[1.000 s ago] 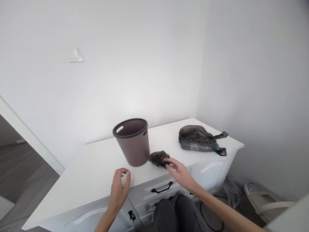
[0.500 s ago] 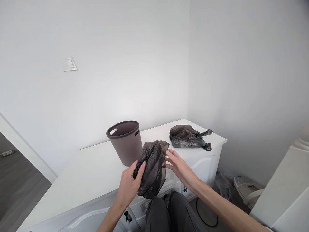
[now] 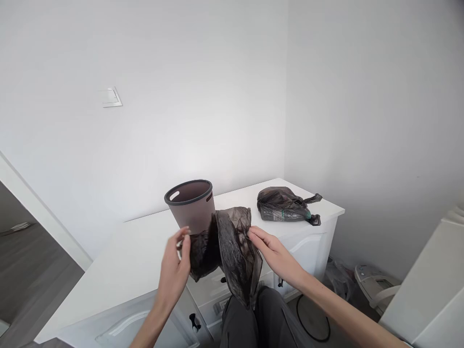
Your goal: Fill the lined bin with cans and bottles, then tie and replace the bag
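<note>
A thin dark plastic bag [image 3: 228,246] hangs spread between my two hands above the front edge of the white cabinet top [image 3: 137,251]. My left hand [image 3: 174,270] pinches its left edge and my right hand [image 3: 272,252] pinches its right edge, the film pulled apart between them. Just behind the bag stands an empty brown plastic bin [image 3: 191,205] with a dark rim and handle slots. The bag covers the bin's lower front.
A tied dark bag with something inside [image 3: 286,207] lies at the cabinet's right end near the wall corner. Drawers with black handles [image 3: 194,321] sit below the top. A white appliance [image 3: 373,285] and a cable lie on the floor at right.
My right hand took the crumpled bag from beside the bin and lifted it toward me. Both hands now grip it and have drawn it open sideways.
</note>
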Demonstrator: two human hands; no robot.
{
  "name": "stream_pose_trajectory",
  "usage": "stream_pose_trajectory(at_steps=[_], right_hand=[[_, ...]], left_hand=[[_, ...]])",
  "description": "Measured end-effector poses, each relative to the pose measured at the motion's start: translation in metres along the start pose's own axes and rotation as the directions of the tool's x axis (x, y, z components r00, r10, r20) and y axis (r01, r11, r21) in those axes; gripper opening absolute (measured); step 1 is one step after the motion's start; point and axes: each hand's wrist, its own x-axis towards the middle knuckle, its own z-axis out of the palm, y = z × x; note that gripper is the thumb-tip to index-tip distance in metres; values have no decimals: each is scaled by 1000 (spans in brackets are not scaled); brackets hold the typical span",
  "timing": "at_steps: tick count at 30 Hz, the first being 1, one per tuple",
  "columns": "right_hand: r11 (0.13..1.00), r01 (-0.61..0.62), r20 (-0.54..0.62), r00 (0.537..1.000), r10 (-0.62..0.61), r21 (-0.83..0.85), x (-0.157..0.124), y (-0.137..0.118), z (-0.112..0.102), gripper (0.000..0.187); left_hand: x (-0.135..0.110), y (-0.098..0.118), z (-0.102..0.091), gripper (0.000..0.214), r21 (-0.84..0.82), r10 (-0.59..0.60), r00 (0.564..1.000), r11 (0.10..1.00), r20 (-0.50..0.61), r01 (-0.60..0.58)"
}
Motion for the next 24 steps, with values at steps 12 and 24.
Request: stream_pose_trajectory(at_steps=[12,24], right_hand=[[948,202,125,976,-176,-245,-5,-32,-4,31],[922,254,182,961,-206,-293,-11,-49,2,36]], left_hand=[[-15,79,6,32,96,428,819,863,384,-496],[-6,60,-10,25,5,44,913,999,405,-50]])
